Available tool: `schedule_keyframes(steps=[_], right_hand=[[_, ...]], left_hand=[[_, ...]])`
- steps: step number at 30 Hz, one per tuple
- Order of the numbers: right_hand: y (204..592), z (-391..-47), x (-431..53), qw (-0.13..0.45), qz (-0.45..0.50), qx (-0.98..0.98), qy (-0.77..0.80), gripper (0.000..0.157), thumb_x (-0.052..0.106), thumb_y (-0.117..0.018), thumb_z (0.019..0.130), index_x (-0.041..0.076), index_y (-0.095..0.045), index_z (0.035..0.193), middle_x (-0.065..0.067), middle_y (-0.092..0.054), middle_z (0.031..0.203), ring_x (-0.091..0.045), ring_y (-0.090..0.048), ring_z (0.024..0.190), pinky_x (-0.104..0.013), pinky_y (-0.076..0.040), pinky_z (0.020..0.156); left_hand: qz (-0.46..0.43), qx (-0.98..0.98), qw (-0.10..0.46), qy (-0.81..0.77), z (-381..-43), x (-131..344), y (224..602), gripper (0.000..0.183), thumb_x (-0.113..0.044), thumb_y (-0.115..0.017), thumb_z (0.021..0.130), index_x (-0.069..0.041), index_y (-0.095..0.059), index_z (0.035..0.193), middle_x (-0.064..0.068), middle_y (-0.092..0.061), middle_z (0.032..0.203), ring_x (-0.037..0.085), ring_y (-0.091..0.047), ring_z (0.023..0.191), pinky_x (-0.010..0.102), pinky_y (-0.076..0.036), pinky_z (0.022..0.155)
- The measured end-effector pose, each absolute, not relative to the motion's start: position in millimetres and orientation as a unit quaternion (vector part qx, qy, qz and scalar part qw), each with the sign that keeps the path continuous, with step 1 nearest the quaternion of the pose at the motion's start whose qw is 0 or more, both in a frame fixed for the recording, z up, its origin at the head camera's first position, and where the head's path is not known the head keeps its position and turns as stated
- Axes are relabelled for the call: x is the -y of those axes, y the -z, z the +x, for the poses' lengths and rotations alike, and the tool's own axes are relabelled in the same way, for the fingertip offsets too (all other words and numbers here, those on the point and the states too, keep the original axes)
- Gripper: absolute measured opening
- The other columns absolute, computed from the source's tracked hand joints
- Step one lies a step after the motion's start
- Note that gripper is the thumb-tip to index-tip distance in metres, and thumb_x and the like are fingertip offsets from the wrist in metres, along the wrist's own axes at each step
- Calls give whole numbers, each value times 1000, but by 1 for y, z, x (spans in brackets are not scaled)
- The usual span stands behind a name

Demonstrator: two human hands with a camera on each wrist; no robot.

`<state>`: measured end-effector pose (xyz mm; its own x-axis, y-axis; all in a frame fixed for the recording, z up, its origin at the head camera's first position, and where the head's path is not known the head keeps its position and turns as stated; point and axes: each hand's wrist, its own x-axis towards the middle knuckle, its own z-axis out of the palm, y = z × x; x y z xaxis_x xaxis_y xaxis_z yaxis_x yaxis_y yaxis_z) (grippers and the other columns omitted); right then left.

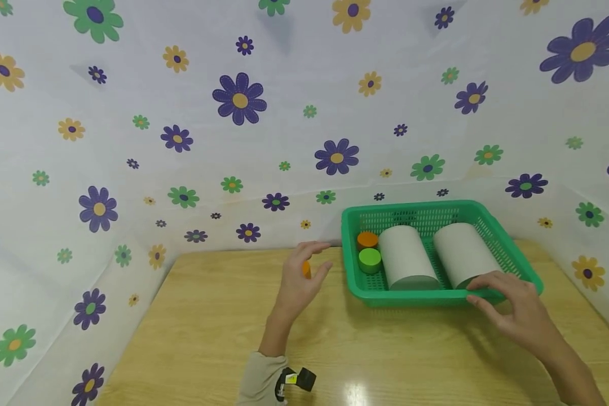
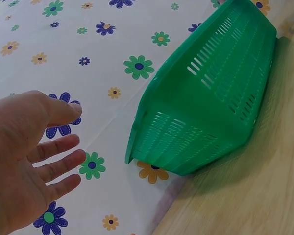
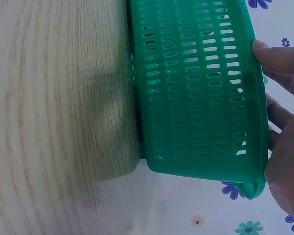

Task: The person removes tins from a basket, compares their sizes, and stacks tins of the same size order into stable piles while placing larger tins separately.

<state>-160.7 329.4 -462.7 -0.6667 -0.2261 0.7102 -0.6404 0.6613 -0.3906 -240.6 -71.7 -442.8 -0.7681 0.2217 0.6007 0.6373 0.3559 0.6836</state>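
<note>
A green plastic basket [image 1: 357, 290] with slotted walls stands on the table. My right hand [image 1: 517, 313] grips its front rim near the right corner, thumb outside and fingers over the edge; the right wrist view shows the same grip on the basket wall [image 3: 196, 88]. Left of the basket, my left hand [image 1: 296, 279] is raised with thumb and fingers apart, holding nothing. In the left wrist view this hand [image 2: 29, 156] is clear of the basket [image 2: 186, 112]. Partly hidden behind it is an orange object [image 1: 307, 269], its full shape not visible.
Inside the basket lie two large white cylinder-like pieces [image 1: 406, 254], side by side. At its left end sit an orange round piece [image 1: 367, 239] and a lime-green one [image 1: 369, 260]. A flower-printed white sheet [image 1: 284, 135] rises behind the wooden table [image 1: 198, 332].
</note>
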Motion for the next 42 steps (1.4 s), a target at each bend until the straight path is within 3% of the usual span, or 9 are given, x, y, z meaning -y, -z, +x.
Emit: schedule_keyframes(steps=[9,14,19,30,42], right_hand=[[464,-160,-333,316,237,859,-324,45,-13,-86,62,16,-73,95,4,-71,94,5,-55,99,-15,-32,92],[467,-156,-332,310,214,865,-332,44,-12,-86,64,16,-74,96,1,-71,95,7,-52,102,-21,-30,90],[467,-155,-333,309,214,865,-334,45,-13,-86,64,16,-74,96,1,-72,95,8,-52,103,-22,-30,89],[464,-156,-332,308,234,861,-330,45,-14,-85,63,15,-74,95,2,-72,95,7,-55,101,-12,-33,91],[465,-158,-328,304,214,867,-333,43,-10,-86,66,17,-73,97,-1,-71,97,7,-51,106,-29,-28,90]], left_hand=[[-308,801,188,477,-250,45,441,32,-7,-75,93,-3,-70,124,9,-66,127,27,-62,116,45,-52,101],[-314,822,154,449,-255,27,440,32,-14,-75,95,-9,-70,127,4,-64,128,19,-59,121,38,-50,104],[-323,836,137,422,-259,14,437,32,-14,-75,95,-8,-69,126,4,-64,128,17,-58,122,28,-47,106],[-336,879,104,323,-275,-5,439,36,-17,-78,93,-10,-69,127,3,-63,128,21,-61,118,24,-48,102],[-335,925,59,171,-282,-17,435,39,-22,-79,93,-15,-69,130,3,-63,133,22,-56,124,29,-44,109]])
